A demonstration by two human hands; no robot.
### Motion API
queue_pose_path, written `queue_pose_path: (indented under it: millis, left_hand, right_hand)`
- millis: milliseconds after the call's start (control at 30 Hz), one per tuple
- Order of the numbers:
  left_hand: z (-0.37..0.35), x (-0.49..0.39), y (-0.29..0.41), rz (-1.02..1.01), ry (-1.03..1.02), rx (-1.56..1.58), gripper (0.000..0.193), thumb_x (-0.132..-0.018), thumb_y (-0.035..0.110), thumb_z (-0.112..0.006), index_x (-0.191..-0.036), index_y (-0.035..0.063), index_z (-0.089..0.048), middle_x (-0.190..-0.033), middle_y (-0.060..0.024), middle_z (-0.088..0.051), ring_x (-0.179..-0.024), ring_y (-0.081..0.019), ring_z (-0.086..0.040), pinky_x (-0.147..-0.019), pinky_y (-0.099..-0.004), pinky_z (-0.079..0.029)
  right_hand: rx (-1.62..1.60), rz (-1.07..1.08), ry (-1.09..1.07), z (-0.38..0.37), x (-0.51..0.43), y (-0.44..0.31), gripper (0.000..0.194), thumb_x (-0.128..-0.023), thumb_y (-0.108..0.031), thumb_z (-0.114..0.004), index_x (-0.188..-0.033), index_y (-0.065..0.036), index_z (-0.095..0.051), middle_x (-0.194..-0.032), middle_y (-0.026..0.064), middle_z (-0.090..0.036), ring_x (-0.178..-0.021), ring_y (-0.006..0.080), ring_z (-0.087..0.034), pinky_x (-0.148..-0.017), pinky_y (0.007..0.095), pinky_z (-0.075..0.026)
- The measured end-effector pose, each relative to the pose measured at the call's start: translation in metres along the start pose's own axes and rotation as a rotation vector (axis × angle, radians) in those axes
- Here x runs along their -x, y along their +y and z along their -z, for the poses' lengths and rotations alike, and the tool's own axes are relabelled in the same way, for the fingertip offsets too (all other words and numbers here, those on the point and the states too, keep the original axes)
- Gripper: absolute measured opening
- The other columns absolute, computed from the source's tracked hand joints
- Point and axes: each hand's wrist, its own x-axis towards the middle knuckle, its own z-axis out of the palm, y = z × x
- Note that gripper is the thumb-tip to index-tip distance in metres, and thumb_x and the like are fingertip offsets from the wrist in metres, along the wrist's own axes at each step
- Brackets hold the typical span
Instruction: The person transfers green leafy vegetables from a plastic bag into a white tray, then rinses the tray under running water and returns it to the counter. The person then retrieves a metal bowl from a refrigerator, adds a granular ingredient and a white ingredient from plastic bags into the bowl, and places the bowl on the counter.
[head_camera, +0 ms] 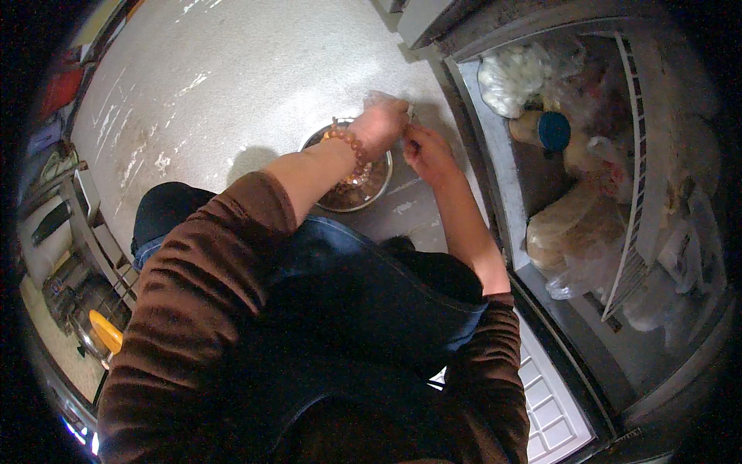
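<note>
My left hand (381, 127), with a beaded bracelet (348, 142) at its wrist, is above a round metal-rimmed bowl (379, 194) on the floor. Thin clear plastic (377, 98), seemingly a bag, shows at its fingers. Close on the right, my right hand (430, 152) has its fingers curled, their tips at the plastic between the two hands. Small brown and pale food pieces (353, 188) lie in the bowl; I cannot tell what they are. My left hand and forearm cover part of the bowl.
An open refrigerator compartment (545, 168) on the right holds several plastic bags (571, 232) and a jar with a blue lid (553, 131). A wire shelf (629, 174) crosses it. At left stands a rack (119, 269) beside a yellow item (105, 330). The pale floor (232, 69) is scuffed.
</note>
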Motion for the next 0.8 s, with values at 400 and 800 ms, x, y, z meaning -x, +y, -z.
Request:
queue_pose_path:
  millis: [400, 800]
  left_hand:
    - [0.059, 0.01, 0.019, -0.191, -0.153, -0.192, 0.029, -0.097, 0.01, -0.054, -0.121, -0.0017, -0.065, -0.127, -0.0253, -0.064, -0.121, -0.0433, -0.059, -0.105, -0.0457, -0.049]
    - [0.16, 0.053, -0.006, 0.303, -0.238, -0.369, 0.067, -0.089, 0.017, -0.077, -0.145, -0.0034, -0.047, -0.138, -0.0287, -0.059, -0.124, -0.0433, -0.062, -0.107, -0.0476, -0.05]
  right_hand:
    - [1.423, 0.273, 0.418, -0.058, -0.011, -0.016, 0.042, -0.087, -0.019, -0.076, -0.125, -0.004, -0.066, -0.128, 0.0204, -0.06, -0.119, 0.0346, -0.059, -0.099, 0.0453, -0.049]
    - [1.229, 0.698, 0.386, -0.068, 0.139, -0.095, 0.027, -0.079, -0.006, -0.073, -0.106, -0.002, -0.067, -0.106, 0.0117, -0.067, -0.09, 0.0267, -0.066, -0.081, 0.037, -0.054]
